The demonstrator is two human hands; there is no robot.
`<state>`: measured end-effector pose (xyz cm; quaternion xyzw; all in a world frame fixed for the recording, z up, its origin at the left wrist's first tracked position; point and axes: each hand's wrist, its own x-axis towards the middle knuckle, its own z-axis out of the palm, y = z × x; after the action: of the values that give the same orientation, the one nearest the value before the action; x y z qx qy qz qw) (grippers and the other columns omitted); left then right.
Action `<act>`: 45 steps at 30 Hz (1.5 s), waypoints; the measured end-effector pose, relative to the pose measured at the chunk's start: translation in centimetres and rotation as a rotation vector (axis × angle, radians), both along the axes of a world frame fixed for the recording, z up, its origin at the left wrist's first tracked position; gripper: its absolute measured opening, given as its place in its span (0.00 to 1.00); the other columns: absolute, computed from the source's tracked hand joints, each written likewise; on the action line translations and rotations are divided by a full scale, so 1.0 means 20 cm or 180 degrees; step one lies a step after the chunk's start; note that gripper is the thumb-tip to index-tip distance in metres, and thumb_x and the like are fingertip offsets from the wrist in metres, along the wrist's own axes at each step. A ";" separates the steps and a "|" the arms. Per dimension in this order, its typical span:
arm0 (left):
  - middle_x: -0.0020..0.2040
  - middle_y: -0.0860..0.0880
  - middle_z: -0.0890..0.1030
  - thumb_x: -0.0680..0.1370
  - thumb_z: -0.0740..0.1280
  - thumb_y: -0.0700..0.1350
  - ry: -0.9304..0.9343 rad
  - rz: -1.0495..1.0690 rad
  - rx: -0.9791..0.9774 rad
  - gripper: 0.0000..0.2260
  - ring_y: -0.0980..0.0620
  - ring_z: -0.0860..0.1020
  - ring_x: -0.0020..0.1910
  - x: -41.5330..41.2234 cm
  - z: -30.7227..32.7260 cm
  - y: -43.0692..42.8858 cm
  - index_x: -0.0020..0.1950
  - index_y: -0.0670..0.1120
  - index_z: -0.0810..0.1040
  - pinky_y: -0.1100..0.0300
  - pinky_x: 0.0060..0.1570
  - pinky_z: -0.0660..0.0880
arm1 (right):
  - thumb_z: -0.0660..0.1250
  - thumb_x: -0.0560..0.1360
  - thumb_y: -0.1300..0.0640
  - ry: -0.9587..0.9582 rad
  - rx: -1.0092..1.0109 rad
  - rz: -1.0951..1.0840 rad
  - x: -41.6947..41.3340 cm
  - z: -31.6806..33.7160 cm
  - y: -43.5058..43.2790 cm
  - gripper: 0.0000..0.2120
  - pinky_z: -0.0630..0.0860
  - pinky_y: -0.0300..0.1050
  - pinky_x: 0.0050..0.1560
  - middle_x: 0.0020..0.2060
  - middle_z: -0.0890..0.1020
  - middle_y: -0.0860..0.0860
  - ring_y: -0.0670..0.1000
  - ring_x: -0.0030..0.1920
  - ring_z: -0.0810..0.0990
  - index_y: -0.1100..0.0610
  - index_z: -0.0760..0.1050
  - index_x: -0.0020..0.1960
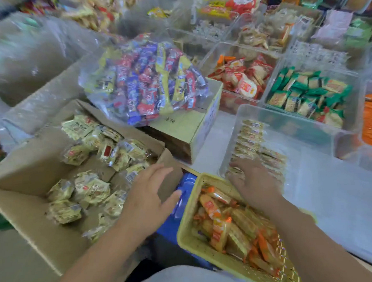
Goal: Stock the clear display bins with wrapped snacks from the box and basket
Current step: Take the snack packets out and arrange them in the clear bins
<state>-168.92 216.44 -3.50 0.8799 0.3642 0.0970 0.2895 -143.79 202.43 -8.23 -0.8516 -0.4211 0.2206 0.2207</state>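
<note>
An open cardboard box [24, 174] at the left holds several pale yellow wrapped snacks [88, 188]. My left hand [149, 197] hovers open over the box's right corner, fingers spread, holding nothing. A yellow basket [188, 235] in front of me holds orange-and-yellow wrapped snacks [219, 226]. Beyond it stands a clear display bin [285, 120] with rows of pale wrapped snacks [250, 138] lined along its left side. My right hand [254, 180] reaches into this bin, fingers flat on the nearest snacks.
A clear bag of red, blue and yellow wrapped bars [145, 79] lies on a smaller carton [189, 128]. Bins of red-wrapped crackers [242, 75] and green-wrapped snacks [305, 90] stand behind. A blue stool [173, 225] is under the basket.
</note>
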 end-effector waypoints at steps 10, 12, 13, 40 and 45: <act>0.69 0.46 0.76 0.76 0.73 0.58 0.1122 0.0762 -0.0352 0.30 0.45 0.74 0.68 -0.89 -0.13 0.65 0.75 0.50 0.72 0.52 0.66 0.71 | 0.70 0.77 0.45 -0.0295 0.0477 0.0945 -0.97 0.16 0.52 0.17 0.64 0.58 0.74 0.69 0.75 0.50 0.57 0.73 0.67 0.50 0.81 0.63; 0.66 0.44 0.78 0.75 0.74 0.58 0.1425 0.0693 -0.0317 0.31 0.43 0.75 0.66 -0.98 -0.16 0.81 0.74 0.49 0.73 0.52 0.63 0.72 | 0.66 0.77 0.40 -0.0431 0.0266 0.0918 -1.10 0.14 0.58 0.18 0.56 0.62 0.77 0.73 0.72 0.47 0.57 0.78 0.60 0.45 0.80 0.63; 0.67 0.43 0.77 0.75 0.73 0.60 0.1654 0.0606 -0.0356 0.32 0.43 0.76 0.66 -1.03 -0.18 0.91 0.75 0.49 0.72 0.52 0.63 0.73 | 0.63 0.77 0.37 -0.0482 0.0162 0.0898 -1.17 0.13 0.62 0.19 0.52 0.63 0.78 0.74 0.70 0.46 0.56 0.79 0.56 0.43 0.79 0.63; 0.51 0.49 0.82 0.67 0.79 0.49 0.3377 -0.1702 -0.0926 0.28 0.51 0.84 0.44 -0.96 -0.25 1.35 0.63 0.45 0.76 0.56 0.37 0.83 | 0.56 0.74 0.34 -0.1118 -0.0612 0.0341 -1.41 0.02 0.74 0.22 0.63 0.58 0.73 0.58 0.80 0.38 0.54 0.70 0.65 0.42 0.82 0.55; 0.74 0.48 0.69 0.67 0.80 0.51 0.2474 -0.1932 -0.1245 0.50 0.50 0.78 0.58 -0.85 -0.24 1.17 0.83 0.49 0.55 0.57 0.52 0.78 | 0.55 0.74 0.34 -0.1072 -0.0638 0.0323 -1.41 0.02 0.75 0.22 0.63 0.59 0.73 0.59 0.79 0.38 0.54 0.70 0.65 0.42 0.82 0.56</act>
<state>-185.92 239.76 -8.21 0.8463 0.1848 -0.3942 0.3070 -172.02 217.45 -7.80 -0.8719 -0.4703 0.1267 0.0499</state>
